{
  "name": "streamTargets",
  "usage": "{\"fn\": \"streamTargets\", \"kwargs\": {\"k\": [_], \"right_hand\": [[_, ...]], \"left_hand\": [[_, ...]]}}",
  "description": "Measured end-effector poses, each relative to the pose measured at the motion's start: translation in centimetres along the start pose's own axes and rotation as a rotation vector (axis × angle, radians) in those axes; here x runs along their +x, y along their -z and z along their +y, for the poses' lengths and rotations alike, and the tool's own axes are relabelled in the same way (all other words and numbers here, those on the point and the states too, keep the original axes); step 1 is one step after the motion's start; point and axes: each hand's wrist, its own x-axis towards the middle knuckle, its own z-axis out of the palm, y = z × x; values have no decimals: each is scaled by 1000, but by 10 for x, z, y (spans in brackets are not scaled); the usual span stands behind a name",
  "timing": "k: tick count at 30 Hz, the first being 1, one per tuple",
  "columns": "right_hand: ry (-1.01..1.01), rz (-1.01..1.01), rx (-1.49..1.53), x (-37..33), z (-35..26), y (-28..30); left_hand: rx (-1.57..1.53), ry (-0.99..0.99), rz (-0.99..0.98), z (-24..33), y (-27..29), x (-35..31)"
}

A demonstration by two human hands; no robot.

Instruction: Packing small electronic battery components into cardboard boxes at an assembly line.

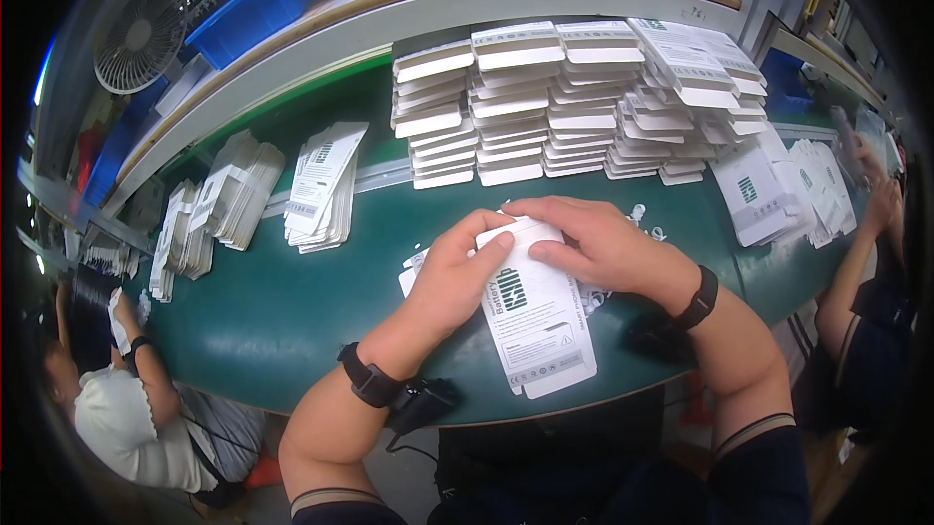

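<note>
Grasping the far end of a flat, white, green-printed cardboard carton (540,330) with the bent fingers of left hand (443,277) and right hand (618,248) — just above the dark-green tabletop (292,321), near its front edge. Facing tall columns of stacked white cardboard cartons (516,102).

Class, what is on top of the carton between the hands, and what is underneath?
On top, the left hand and right hand cover part of the carton at its far end. Whatever lies directly beneath is hidden.
</note>
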Motion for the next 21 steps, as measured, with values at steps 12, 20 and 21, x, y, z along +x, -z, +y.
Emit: {"fn": "streamTargets", "kwargs": {"k": [12, 20, 21], "right_hand": [[-39, -33, 11, 0, 0, 3], [-89, -46, -2, 0, -2, 3], [-89, -46, -1, 0, -1, 3]], "left_hand": [[-27, -48, -51, 2, 1, 2], [9, -5, -44, 0, 3, 0], [37, -9, -35, 0, 3, 0]]}}
